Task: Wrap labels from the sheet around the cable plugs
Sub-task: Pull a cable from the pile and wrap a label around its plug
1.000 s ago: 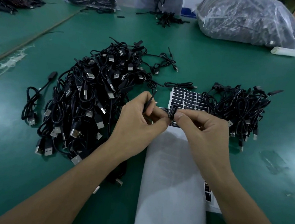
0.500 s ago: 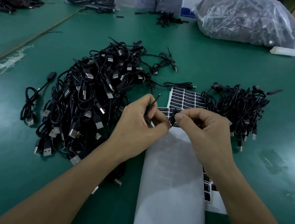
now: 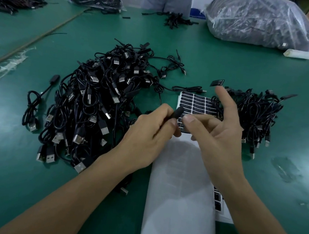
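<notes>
A green matte worktable [image 3: 228, 63] carries a large heap of black USB cables with silver connectors [image 3: 95, 101] on the left and a smaller black cable bundle [image 3: 251, 115] on the right. Between them lies a long white backing sheet [image 3: 179, 192], its far end bearing rows of small black rectangular labels [image 3: 195, 101]. Above that end, the left hand [image 3: 148, 133] is clenched around a slim black cable plug [image 3: 177, 112], which juts up past its thumb. The right hand [image 3: 217, 129] is spread loose beside it, grasping nothing, thumb near the plug.
</notes>
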The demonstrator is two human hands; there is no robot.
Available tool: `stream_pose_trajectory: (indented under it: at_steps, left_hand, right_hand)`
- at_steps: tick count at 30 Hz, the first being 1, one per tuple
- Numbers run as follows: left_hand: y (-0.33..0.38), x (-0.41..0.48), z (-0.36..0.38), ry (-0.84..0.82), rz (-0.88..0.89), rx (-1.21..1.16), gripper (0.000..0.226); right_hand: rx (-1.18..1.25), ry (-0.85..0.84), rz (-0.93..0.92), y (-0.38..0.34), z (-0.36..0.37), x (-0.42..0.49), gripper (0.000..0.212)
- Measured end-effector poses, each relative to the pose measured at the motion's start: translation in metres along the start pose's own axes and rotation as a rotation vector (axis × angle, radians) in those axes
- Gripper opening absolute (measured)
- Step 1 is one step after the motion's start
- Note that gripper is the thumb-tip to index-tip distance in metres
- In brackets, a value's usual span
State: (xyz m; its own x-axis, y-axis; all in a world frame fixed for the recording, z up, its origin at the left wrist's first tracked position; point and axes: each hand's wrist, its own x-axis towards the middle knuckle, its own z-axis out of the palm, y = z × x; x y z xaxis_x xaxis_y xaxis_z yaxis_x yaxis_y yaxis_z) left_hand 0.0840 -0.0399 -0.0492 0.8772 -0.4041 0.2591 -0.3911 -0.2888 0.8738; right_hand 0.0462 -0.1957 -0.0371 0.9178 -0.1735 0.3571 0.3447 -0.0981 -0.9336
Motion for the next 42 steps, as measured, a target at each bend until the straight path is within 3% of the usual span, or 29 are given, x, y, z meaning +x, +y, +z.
stream_pose_trajectory:
  at_steps: [7,11,13,22,27,42]
  left_hand:
    - [0.000,0.001,0.002,0.019,0.066,0.091,0.017]
    - [0.003,0.002,0.000,0.035,-0.028,-0.046,0.046]
    - [0.003,0.004,-0.002,0.030,-0.083,-0.163,0.049]
    - [0.010,0.006,-0.011,-0.161,-0.108,-0.302,0.044]
    - [0.008,0.008,-0.011,-0.125,-0.116,-0.297,0.034]
    - [-0.004,0.006,-0.007,-0.015,-0.074,-0.174,0.011]
  right_hand:
    - [-0.003,0.050,-0.015,0.003,-0.002,0.003,0.075]
    - [0.049,0.033,-0.063,0.001,-0.004,0.005,0.077]
    - [0.059,0.015,-0.081,0.001,-0.004,0.006,0.079]
    - [0.058,-0.057,-0.106,0.000,-0.004,0.005,0.078]
    - [0.078,-0.016,-0.077,0.000,-0.003,0.005,0.083]
    - [0.044,0.125,-0.041,0.001,-0.004,0.006,0.065]
